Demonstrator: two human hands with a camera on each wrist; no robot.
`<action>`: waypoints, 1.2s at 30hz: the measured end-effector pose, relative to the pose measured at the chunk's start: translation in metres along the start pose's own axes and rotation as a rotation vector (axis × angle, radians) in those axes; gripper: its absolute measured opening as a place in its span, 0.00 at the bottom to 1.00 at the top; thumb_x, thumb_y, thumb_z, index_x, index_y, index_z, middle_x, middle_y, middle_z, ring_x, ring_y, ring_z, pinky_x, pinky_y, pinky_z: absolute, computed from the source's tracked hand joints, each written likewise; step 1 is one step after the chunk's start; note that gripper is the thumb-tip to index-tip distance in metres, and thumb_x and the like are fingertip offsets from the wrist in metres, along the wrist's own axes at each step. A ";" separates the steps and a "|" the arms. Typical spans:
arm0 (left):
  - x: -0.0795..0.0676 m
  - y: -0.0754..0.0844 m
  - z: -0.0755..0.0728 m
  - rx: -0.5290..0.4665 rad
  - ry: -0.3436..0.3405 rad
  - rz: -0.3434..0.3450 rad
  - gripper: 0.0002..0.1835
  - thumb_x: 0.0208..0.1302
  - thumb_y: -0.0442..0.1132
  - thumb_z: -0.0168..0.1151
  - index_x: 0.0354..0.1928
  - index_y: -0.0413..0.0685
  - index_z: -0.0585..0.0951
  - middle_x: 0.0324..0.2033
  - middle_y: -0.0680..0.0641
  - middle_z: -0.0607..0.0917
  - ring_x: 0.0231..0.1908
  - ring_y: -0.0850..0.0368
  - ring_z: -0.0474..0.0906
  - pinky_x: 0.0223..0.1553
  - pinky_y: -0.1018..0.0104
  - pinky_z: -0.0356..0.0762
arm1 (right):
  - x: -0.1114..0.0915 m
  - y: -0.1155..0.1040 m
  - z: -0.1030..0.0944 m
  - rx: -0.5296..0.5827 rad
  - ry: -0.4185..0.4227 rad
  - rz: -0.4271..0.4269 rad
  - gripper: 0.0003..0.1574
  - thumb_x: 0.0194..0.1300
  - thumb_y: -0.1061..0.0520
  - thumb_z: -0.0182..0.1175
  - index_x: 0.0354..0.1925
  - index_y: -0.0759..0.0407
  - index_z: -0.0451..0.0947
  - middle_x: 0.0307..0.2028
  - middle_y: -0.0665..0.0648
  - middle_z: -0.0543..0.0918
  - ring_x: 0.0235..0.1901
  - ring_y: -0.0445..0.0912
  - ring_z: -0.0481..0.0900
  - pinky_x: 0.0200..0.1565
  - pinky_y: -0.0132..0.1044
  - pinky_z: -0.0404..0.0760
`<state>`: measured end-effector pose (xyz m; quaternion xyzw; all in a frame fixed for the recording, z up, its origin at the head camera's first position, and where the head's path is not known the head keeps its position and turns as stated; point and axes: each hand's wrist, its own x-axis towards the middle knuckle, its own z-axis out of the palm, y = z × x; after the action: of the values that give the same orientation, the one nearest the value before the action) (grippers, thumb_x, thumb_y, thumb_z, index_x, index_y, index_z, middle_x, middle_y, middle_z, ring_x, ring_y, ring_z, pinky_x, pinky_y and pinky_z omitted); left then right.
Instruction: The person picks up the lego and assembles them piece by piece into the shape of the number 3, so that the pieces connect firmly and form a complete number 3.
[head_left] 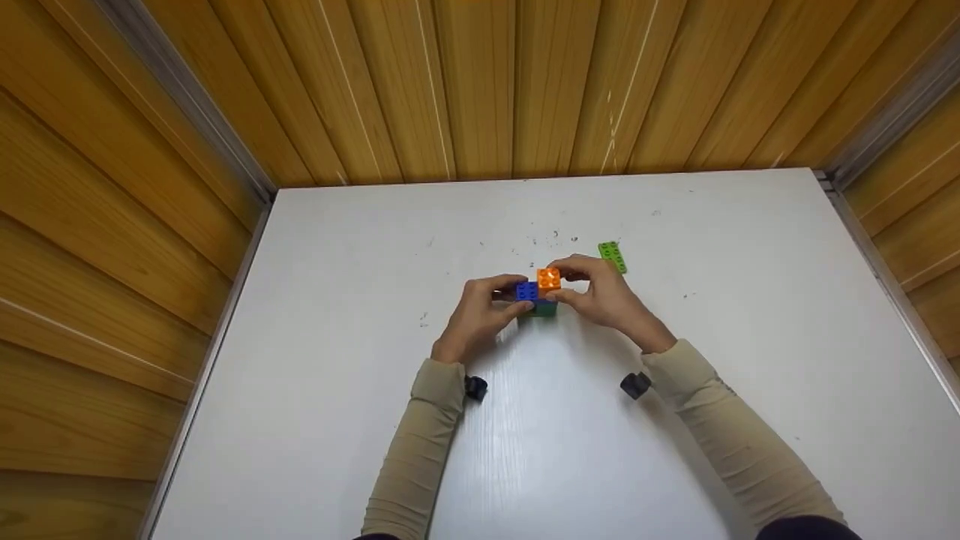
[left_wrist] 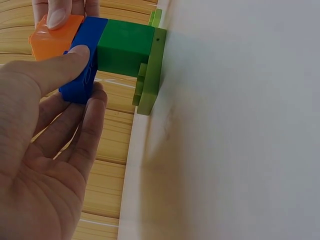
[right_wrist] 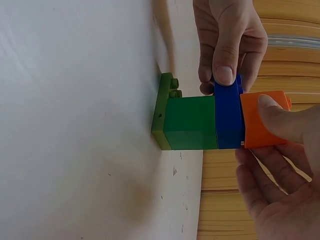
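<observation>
A small tower of toy building bricks stands on the white table. At its foot lies a light green plate point(left_wrist: 151, 80), with a dark green brick point(right_wrist: 191, 123) on its one end. Across the green brick sits a longer blue brick point(right_wrist: 228, 115) that juts out to the left. My left hand point(head_left: 480, 311) pinches the jutting end of the blue brick between thumb and fingers. My right hand point(head_left: 600, 294) grips an orange brick point(head_left: 549, 278) by its sides, on the right end of the blue one. A thin, uneven gap shows between orange and blue in the right wrist view.
A second light green plate point(head_left: 612, 256) lies on the white table point(head_left: 360, 300) just behind my right hand. Small dark marks dot the tabletop beyond the tower. Wood-patterned walls point(head_left: 480, 90) close in the back and both sides.
</observation>
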<state>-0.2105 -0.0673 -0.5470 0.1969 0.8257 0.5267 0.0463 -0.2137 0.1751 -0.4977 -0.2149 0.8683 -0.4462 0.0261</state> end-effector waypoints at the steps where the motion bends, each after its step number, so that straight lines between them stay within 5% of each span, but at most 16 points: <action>1: 0.000 0.000 0.000 0.000 0.000 -0.003 0.25 0.70 0.39 0.74 0.66 0.39 0.83 0.56 0.41 0.90 0.50 0.54 0.89 0.56 0.65 0.87 | 0.000 0.001 0.000 -0.001 0.001 -0.008 0.25 0.66 0.56 0.77 0.59 0.62 0.86 0.54 0.62 0.89 0.56 0.60 0.86 0.62 0.61 0.84; 13: -0.002 0.001 0.001 -0.007 0.006 -0.045 0.24 0.70 0.39 0.74 0.65 0.43 0.84 0.55 0.43 0.90 0.50 0.56 0.88 0.56 0.66 0.87 | -0.001 0.002 0.001 -0.028 0.004 -0.025 0.24 0.67 0.55 0.76 0.58 0.60 0.88 0.49 0.59 0.89 0.53 0.57 0.87 0.61 0.56 0.86; 36: 0.000 0.000 0.002 -0.014 0.015 -0.021 0.22 0.70 0.38 0.74 0.64 0.44 0.85 0.54 0.44 0.90 0.49 0.57 0.88 0.56 0.68 0.86 | 0.002 0.007 0.000 0.005 -0.019 0.002 0.22 0.67 0.55 0.76 0.57 0.59 0.88 0.47 0.59 0.89 0.53 0.57 0.87 0.62 0.58 0.86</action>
<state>-0.2104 -0.0659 -0.5478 0.1839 0.8242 0.5335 0.0469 -0.2180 0.1778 -0.5024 -0.2183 0.8671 -0.4464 0.0350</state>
